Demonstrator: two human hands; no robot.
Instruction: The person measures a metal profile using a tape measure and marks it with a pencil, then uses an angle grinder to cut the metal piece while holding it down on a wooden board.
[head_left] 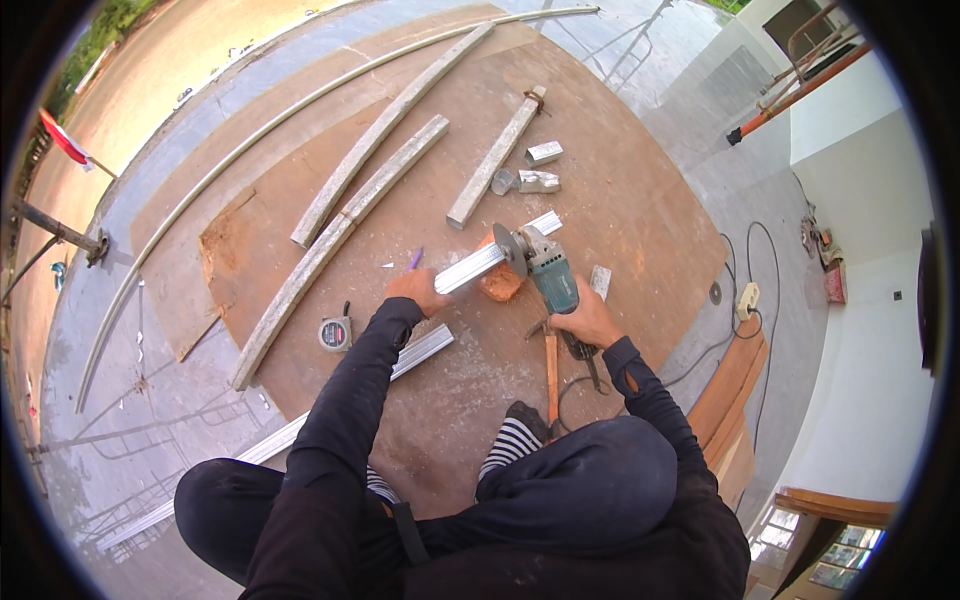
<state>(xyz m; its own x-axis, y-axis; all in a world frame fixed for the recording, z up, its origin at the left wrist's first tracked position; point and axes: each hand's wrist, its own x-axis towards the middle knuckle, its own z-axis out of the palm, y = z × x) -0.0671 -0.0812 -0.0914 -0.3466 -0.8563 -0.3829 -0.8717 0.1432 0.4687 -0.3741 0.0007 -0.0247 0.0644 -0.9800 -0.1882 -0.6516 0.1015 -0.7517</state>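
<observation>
In my left hand [416, 291] is a ribbed, silvery-white metal profile [468, 270], its fingers wrapped round the near end. An orange-red brick [502, 286] lies beneath the profile. My right hand [590, 320] grips a teal angle grinder [553, 275]. The grinder's disc [511, 250] stands upright across the profile; whether it touches the metal, I cannot tell. Close below my right hand lies a hammer [552, 372] with an orange-brown handle. A tape measure [335, 333] and a purple pen [416, 258] rest near my left hand.
Long grey bars [400, 130] and a curved pale pipe [250, 130] lie on the brown board [600, 130]. Short metal offcuts [540, 182] sit beyond the grinder. Another ribbed profile [425, 348] runs under my left arm. At right are a power strip [747, 300], cords and wooden planks [728, 390].
</observation>
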